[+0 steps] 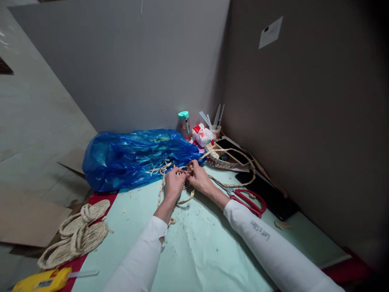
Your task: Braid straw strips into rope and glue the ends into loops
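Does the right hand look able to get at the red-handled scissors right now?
Probably yes. The red-handled scissors lie beside the right forearm, their handles showing, and nothing seems to block them. The right hand is busy at the pale strands, though, so it would likely have to let go first.

A pale green sheet covers the table.
Left of the fingers lie a blue bag, sandals and glue gun; scissors lie right; a bottle stands beyond.
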A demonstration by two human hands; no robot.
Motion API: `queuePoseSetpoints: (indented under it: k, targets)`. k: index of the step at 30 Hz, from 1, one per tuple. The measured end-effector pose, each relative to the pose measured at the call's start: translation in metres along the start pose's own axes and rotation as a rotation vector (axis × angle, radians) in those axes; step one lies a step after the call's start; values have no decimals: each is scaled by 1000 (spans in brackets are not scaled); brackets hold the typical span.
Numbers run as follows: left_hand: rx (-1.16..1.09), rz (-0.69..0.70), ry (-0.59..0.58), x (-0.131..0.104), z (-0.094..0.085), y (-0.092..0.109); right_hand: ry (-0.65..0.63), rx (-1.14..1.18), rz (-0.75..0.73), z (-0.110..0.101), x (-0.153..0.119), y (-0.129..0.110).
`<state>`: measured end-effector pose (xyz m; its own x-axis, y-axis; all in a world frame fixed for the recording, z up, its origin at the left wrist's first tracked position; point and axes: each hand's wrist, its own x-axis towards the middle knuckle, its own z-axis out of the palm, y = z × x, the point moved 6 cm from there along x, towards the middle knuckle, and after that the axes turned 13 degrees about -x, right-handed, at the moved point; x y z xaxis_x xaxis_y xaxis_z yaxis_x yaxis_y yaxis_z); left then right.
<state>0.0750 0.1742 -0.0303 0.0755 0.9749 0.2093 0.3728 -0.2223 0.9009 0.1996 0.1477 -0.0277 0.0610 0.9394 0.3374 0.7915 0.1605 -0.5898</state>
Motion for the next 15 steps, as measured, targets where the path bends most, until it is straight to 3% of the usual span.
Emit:
queuePoseSetpoints:
  k: [8, 15]
  targets:
    - [-22, -53, -132, 3, 6, -10, 62, -16, 55, -2, -6, 1]
    - [-172, -133, -159, 8, 8, -30, 53, -44, -4, -8, -7, 0]
